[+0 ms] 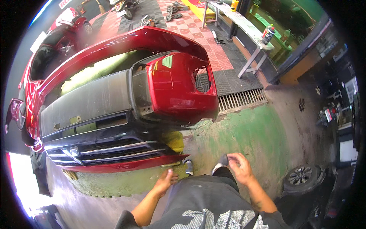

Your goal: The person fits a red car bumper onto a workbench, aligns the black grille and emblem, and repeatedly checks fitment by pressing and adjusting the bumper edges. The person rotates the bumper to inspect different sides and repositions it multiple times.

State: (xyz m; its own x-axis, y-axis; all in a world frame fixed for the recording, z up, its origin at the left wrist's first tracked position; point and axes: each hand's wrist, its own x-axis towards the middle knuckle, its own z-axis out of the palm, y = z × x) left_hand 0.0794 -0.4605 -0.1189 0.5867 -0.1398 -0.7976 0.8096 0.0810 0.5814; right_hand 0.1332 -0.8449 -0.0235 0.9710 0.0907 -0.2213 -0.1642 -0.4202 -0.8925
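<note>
My left hand (166,181) hangs just right of the lower red trim (126,165), thumb raised and fingers loosely curved, with nothing visible in it. My right hand (239,167) is held out over the floor, fingers loosely bent and apart, empty. In front of me lies a removed car bumper, with a dark grille (106,150) with chrome strips, a grey upper panel (84,99) and a red painted section (179,87) with a round opening. A long red painted frame piece (152,36) curves behind it. Yellow padding (173,142) shows underneath.
A red car (76,28) stands at upper left. A bench (248,26) with spray cans (268,34) runs along the window at upper right. Red and grey floor tiles (213,59) meet a drain grate (240,101). A wheel (303,177) lies at lower right, near dark clutter (335,114).
</note>
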